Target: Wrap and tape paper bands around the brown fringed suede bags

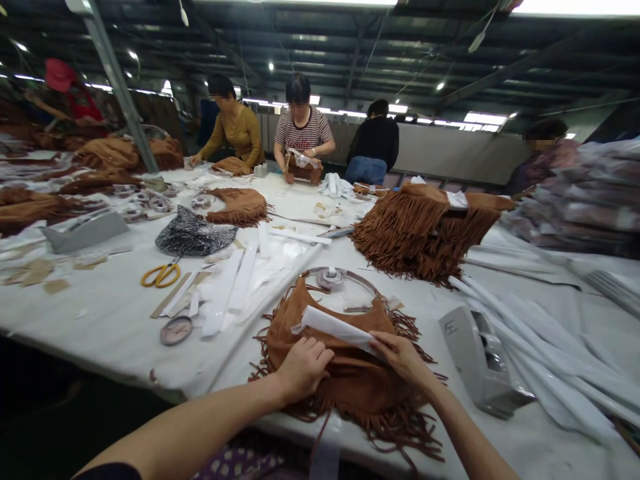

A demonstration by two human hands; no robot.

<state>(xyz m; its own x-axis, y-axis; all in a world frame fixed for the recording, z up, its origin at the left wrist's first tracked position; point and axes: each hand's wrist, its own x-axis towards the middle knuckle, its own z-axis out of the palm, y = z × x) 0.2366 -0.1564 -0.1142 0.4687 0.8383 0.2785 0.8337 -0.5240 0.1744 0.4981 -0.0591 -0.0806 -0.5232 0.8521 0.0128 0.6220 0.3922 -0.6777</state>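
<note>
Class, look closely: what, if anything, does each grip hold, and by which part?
The right grip holds the white strip by its lower right end. The left grip lies on the brown fringed bag; whether it pinches cannot be told.

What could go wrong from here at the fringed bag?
White strip may slip or crease: the right hand holds one end, the other lies unheld over the brown bag. Fringe splayed toward the grey tape dispenser at right could snag if the bag turns.
</note>
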